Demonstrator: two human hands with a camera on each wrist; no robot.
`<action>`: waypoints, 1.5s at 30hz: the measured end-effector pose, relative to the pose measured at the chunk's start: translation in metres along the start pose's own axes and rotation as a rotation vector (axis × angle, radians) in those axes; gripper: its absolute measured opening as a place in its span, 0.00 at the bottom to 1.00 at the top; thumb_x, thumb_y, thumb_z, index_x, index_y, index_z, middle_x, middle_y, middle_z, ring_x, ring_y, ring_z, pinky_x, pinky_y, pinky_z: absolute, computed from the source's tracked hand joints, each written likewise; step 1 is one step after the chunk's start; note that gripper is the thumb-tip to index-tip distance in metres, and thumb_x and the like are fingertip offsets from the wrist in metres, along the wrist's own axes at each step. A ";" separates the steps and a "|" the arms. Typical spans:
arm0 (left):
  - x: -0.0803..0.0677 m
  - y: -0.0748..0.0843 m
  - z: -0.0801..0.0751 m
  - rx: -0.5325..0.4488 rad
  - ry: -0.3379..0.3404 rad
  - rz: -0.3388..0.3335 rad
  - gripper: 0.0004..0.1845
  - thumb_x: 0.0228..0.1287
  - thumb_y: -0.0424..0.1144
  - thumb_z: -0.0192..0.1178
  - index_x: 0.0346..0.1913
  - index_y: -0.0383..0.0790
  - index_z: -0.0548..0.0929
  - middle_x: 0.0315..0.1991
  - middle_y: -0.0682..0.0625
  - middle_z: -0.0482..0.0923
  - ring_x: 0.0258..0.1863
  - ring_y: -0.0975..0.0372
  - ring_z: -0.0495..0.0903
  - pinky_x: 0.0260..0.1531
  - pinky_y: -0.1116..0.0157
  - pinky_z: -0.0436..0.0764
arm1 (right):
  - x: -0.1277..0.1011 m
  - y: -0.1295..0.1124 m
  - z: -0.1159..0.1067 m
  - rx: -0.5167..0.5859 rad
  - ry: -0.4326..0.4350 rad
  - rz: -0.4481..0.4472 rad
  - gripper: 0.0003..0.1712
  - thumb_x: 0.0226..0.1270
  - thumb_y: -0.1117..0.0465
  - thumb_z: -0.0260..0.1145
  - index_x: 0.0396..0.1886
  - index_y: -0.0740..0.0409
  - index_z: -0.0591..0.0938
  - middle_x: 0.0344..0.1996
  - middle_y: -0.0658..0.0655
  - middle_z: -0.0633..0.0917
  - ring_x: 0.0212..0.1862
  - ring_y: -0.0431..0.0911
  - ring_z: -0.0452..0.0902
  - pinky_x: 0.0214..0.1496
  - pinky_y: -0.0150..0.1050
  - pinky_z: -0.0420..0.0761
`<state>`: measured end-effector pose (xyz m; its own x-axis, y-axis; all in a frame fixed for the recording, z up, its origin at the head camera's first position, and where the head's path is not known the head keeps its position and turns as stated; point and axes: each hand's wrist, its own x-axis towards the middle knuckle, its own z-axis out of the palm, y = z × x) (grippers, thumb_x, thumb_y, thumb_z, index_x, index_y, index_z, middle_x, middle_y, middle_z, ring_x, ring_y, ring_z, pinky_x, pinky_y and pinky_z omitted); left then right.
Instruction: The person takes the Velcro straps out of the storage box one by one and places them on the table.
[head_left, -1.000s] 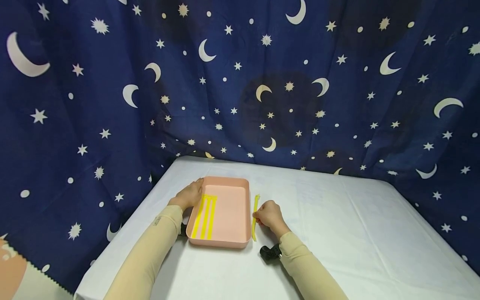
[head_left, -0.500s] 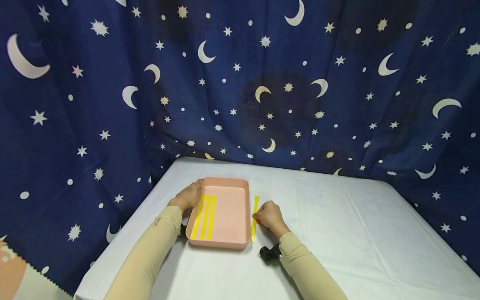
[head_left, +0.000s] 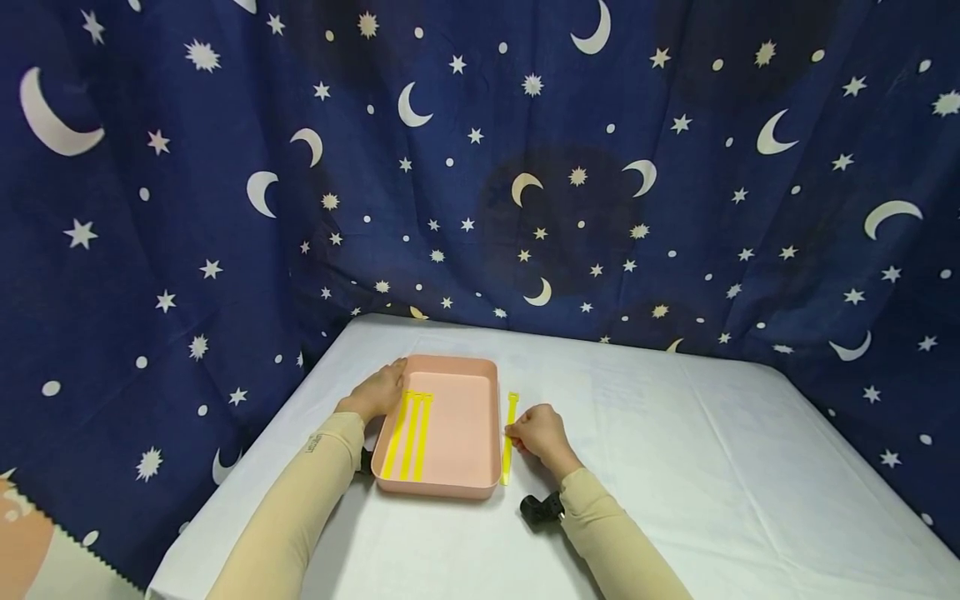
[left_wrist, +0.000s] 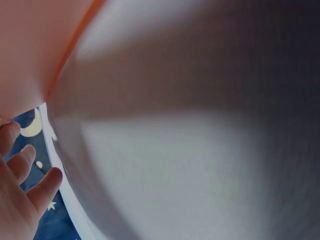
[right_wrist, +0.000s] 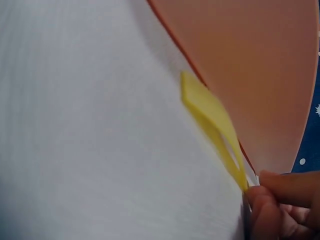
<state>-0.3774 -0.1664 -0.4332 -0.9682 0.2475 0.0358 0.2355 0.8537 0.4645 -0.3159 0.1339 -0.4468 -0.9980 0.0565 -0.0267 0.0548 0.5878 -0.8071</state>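
Right fingers [right_wrist: 265, 210]: curled and pinching the yellow strip [head_left: 510, 437] about midway along its length, thumb and fingertips closed on its right edge.
Yellow strip: lies on the bench just beside the right wall of the pink tray [head_left: 491, 425], outside it; in the right wrist view its near end looks raised a little off the cloth.
Long axis: runs away from the person, parallel to the tray's long side and to the three yellow strips in the tray [head_left: 410, 433].
Direction that matters: the tray opening lies directly to the left of the pinched strip, across the tray's right wall; the right hand [head_left: 542, 433] is the nearer one, already on the strip.
Right hand pose: knuckles up, wrist low on the bench, forearm coming in from the lower right in a beige sleeve.
Left fingers [left_wrist: 22, 165]: relaxed and fairly straight, resting against the tray's far left corner, curled round nothing.
Left hand [head_left: 381, 388] pose: lies along the tray's left rim, forearm angled in from the lower left.
Three strips in the tray: side by side along its left half, close together.
Bench [head_left: 675, 467]: covered in white cloth, a star-and-moon curtain [head_left: 480, 167] hanging behind.
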 end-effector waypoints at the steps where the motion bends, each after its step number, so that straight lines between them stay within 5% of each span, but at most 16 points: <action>1: 0.000 0.000 0.000 -0.002 -0.002 -0.003 0.29 0.82 0.39 0.37 0.78 0.29 0.53 0.79 0.36 0.53 0.79 0.45 0.53 0.80 0.50 0.53 | 0.000 0.000 0.000 0.012 0.000 0.001 0.14 0.61 0.66 0.73 0.17 0.62 0.82 0.12 0.52 0.82 0.14 0.38 0.73 0.15 0.26 0.72; 21: -0.001 0.001 -0.002 -0.007 -0.005 -0.018 0.29 0.82 0.40 0.36 0.79 0.31 0.52 0.79 0.38 0.52 0.79 0.46 0.53 0.81 0.50 0.53 | 0.002 -0.011 0.000 0.177 0.111 -0.053 0.11 0.63 0.64 0.71 0.22 0.65 0.84 0.18 0.57 0.86 0.19 0.41 0.78 0.19 0.27 0.77; 30: -0.002 0.003 -0.002 -0.004 -0.002 -0.021 0.29 0.82 0.40 0.36 0.78 0.31 0.52 0.79 0.37 0.53 0.79 0.45 0.53 0.80 0.50 0.53 | 0.002 -0.024 0.002 0.308 0.100 -0.076 0.09 0.63 0.68 0.70 0.24 0.69 0.84 0.17 0.54 0.85 0.19 0.39 0.79 0.29 0.39 0.89; 45: -0.002 0.005 -0.002 0.000 0.005 -0.020 0.29 0.82 0.41 0.37 0.78 0.30 0.53 0.79 0.37 0.54 0.79 0.45 0.54 0.80 0.50 0.55 | 0.000 -0.045 0.008 0.283 0.068 -0.085 0.08 0.64 0.64 0.71 0.29 0.66 0.86 0.21 0.56 0.87 0.21 0.39 0.81 0.27 0.32 0.86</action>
<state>-0.3746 -0.1641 -0.4290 -0.9732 0.2280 0.0307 0.2158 0.8585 0.4651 -0.3183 0.1011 -0.4151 -0.9939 0.0764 0.0799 -0.0488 0.3448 -0.9374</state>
